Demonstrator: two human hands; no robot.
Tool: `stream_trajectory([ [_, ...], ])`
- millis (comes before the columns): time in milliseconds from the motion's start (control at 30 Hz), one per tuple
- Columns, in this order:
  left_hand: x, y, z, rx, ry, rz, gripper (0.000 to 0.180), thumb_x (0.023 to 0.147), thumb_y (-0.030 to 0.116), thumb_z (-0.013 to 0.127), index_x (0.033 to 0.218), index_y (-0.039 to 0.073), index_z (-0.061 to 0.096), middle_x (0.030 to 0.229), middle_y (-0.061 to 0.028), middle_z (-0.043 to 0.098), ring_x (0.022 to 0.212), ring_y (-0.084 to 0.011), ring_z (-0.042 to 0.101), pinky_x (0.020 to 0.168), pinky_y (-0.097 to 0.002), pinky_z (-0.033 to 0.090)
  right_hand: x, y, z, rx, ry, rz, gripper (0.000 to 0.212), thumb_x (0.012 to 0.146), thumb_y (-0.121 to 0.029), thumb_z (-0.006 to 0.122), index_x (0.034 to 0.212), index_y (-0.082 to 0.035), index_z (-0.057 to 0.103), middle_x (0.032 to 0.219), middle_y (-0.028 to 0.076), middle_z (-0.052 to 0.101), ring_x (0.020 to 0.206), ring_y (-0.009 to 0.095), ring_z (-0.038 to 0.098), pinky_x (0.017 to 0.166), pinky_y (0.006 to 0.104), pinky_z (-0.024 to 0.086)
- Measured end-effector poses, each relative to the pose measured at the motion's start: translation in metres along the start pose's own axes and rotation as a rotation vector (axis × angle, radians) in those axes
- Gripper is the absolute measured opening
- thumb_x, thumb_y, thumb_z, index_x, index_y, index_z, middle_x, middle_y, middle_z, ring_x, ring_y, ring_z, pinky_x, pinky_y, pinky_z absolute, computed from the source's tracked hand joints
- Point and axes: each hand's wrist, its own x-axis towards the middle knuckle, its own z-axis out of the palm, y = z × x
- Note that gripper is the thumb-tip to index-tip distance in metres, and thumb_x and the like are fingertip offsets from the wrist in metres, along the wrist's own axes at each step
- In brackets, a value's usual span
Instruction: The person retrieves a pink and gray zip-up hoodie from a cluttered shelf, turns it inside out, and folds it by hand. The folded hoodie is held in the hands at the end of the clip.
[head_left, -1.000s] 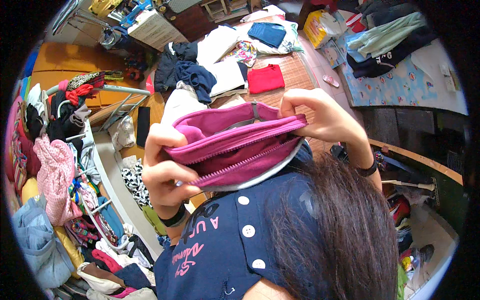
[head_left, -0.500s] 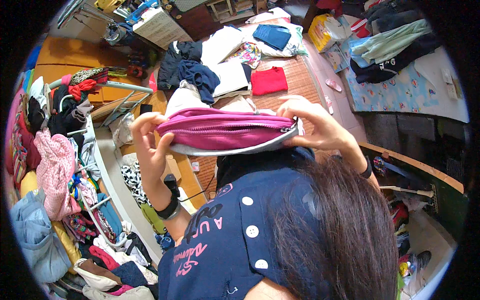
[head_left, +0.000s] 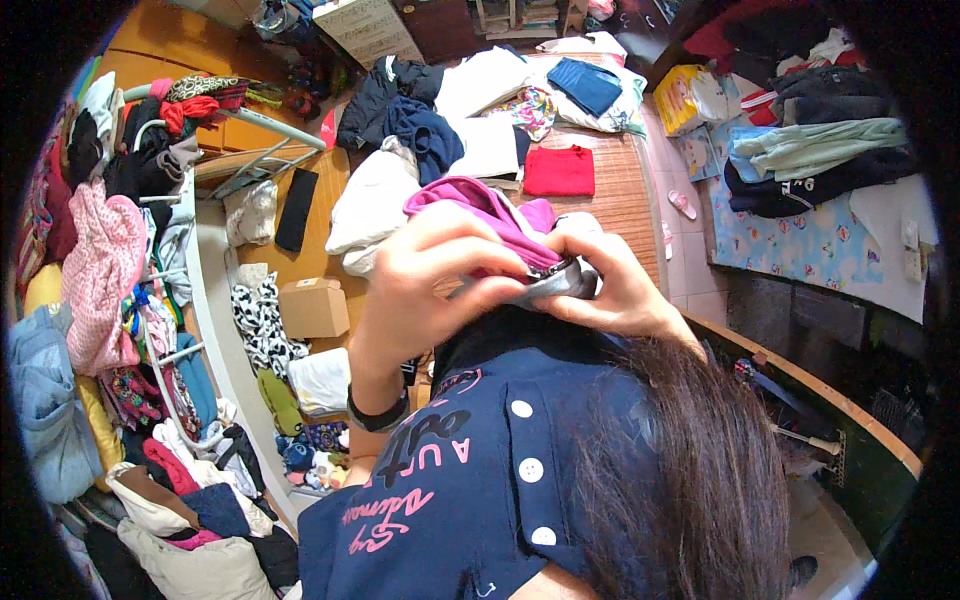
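Observation:
A magenta zippered pouch [head_left: 470, 200] with a grey underside is bunched up in front of my chest. My left hand [head_left: 425, 275] is closed, its thumb and forefinger pinching the pouch's edge near the zip. Close beside it, my right hand [head_left: 620, 280] grips the zip end, thumb below and fingers above. The two hands nearly meet and cover much of the pouch, so the zip is mostly hidden. Just beyond lie white clothes [head_left: 375, 200] and a folded red garment [head_left: 560, 171].
Ahead, folded blue jeans [head_left: 585, 85] and dark clothes [head_left: 425, 135] lie on a brown mat [head_left: 620, 195]. More clothes hang on a white rack [head_left: 185, 350] at left. A cardboard box [head_left: 313, 308] stands beside it. Folded clothes [head_left: 825, 150] are stacked on the right-hand table.
The pouch went from stretched flat between both hands to bunched up. My left hand moved right toward the zip end, near my right hand. The view shifted slightly.

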Motion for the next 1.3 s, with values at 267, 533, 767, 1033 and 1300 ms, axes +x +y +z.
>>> stream_trajectory([
  [267, 0.023, 0.013, 0.029, 0.242, -0.102, -0.278, 0.031, 0.082, 0.031, 0.083, 0.09, 0.008, 0.063, 0.077, -0.0075, 0.067, 0.068, -0.027, 0.068, 0.061, -0.0376, 0.053, 0.009, 0.0, 0.008, 0.014, 0.071, 0.204, 0.069, 0.08, 0.001, 0.08, 0.133, -0.008, 0.038, 0.106, 0.013, 0.07, 0.106, 0.022, 0.071, 0.091, 0.0338, 0.053],
  [533, 0.028, -0.009, 0.035, 0.313, 0.066, -0.14, 0.027, 0.084, 0.025, 0.08, 0.106, 0.011, 0.07, 0.086, -0.009, 0.07, 0.075, -0.0283, 0.071, 0.062, -0.0372, 0.055, 0.032, -0.001, -0.01, -0.115, 0.125, 0.008, 0.068, 0.082, -0.006, 0.079, 0.132, -0.006, 0.033, 0.107, 0.021, 0.072, 0.105, 0.036, 0.072, 0.088, 0.0412, 0.057],
  [767, 0.024, -0.02, 0.042, 0.274, 0.433, -0.06, 0.011, 0.089, 0.012, 0.076, 0.098, 0.006, 0.073, 0.085, -0.0088, 0.069, 0.07, -0.0261, 0.069, 0.059, -0.034, 0.054, 0.048, -0.005, -0.006, -0.055, 0.182, 0.055, 0.072, 0.079, -0.004, 0.084, 0.129, -0.006, 0.032, 0.117, 0.018, 0.065, 0.104, 0.03, 0.072, 0.087, 0.0385, 0.058],
  [1033, 0.014, -0.025, 0.035, -0.422, 0.451, -0.452, 0.015, 0.088, 0.009, 0.08, 0.1, 0.004, 0.073, 0.085, -0.0041, 0.074, 0.073, -0.0092, 0.069, 0.064, -0.0241, 0.056, 0.059, -0.006, -0.001, 0.029, 0.125, 0.109, 0.056, 0.084, -0.005, 0.082, 0.122, -0.006, 0.039, 0.116, 0.012, 0.058, 0.107, 0.022, 0.068, 0.09, 0.0365, 0.055],
  [1300, -0.022, -0.08, 0.03, -0.561, 0.738, -0.638, 0.019, 0.094, 0.02, 0.078, 0.102, 0.005, 0.068, 0.076, 0.0005, 0.067, 0.066, -0.0064, 0.061, 0.058, -0.0204, 0.045, 0.051, -0.002, -0.003, 0.044, 0.304, -0.086, 0.033, 0.087, -0.001, 0.076, 0.108, -0.004, 0.051, 0.088, 0.001, 0.054, 0.084, 0.009, 0.059, 0.076, 0.027, 0.051],
])
